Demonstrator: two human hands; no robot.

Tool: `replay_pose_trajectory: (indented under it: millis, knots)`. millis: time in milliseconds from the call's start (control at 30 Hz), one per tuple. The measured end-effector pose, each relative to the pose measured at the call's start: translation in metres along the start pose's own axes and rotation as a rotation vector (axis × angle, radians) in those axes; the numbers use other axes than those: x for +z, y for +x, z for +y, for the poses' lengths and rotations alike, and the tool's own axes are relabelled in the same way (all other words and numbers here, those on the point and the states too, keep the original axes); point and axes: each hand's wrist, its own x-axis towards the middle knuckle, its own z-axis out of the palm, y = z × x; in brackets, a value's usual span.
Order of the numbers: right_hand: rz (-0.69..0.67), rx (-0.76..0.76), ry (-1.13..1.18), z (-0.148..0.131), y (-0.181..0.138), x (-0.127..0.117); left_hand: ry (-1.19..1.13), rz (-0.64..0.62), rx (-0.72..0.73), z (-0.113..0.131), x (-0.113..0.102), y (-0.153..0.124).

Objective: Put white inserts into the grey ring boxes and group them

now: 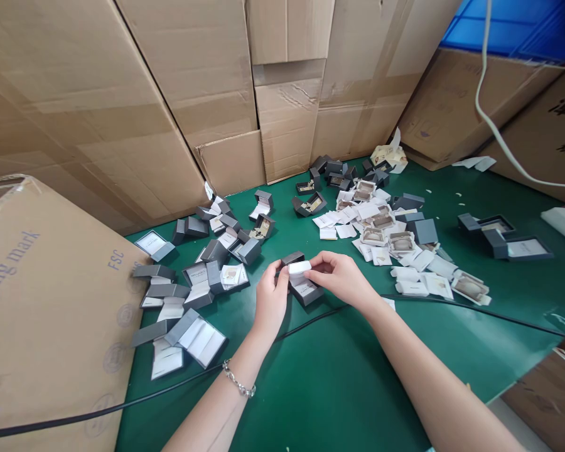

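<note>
An open dark grey jewellery box (311,294) with a white printed lining is in front of me at the middle of the green table. Round its left side is my left hand (269,298), closed, the thumb near a small white insert (300,269). My right hand (341,276) pinches the right end of this insert with thumb and forefinger, over the box. Part of the box's lid (292,258) shows behind the insert. How far the left fingers reach behind the box is hidden.
Open grey boxes (200,339) crowd the table's left side. White inserts and paper pieces (381,220) lie heaped to the right, with more grey boxes (518,242) beyond. A black cable (169,386) crosses the table (329,389). Large cartons (51,314) stand at the left and back.
</note>
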Motion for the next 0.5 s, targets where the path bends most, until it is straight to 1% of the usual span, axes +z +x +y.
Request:
replay_pose_trajectory:
  millis: [233,500]
  knots:
    - [0.073,-0.018,-0.087,-0.002,0.0001,0.0027,0.053,0.016,0.06,-0.0037,0.0041,-0.0033]
    - [0.084,0.069,-0.04,-0.0056,0.0008,0.0035,0.001,0.012,0.104,-0.0045,0.0031,-0.0062]
